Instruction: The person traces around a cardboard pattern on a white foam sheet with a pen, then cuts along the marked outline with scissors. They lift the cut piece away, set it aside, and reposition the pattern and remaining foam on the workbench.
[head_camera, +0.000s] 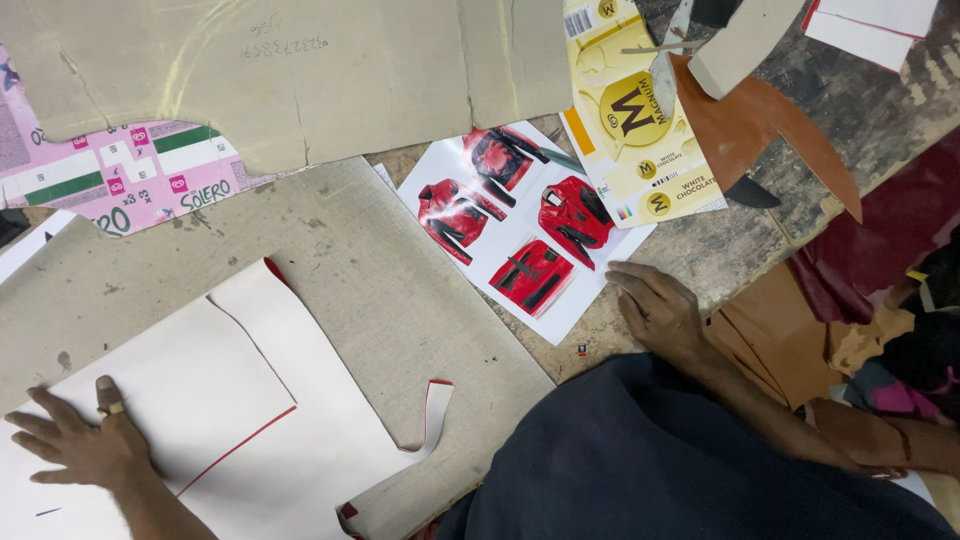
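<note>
Fingers of the left hand (80, 445) spread flat on a white cut sheet (250, 400) lying over grey board (400, 290), gripping nothing; the right hand (655, 310) rests open beside a printed sheet of red jackets (520, 230)

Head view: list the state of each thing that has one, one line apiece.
Left hand: flat, fingers spread, pressing on the white sheet.
Right hand: palm down, resting at the printed sheet's edge.
White sheet: lying flat, red underside showing at the edges, narrow strip curled up.
Printed sheet of red jackets: flat, face up.
Yellow carton: unfolded flat.
Brown leather piece: lying loose, cut.
</note>
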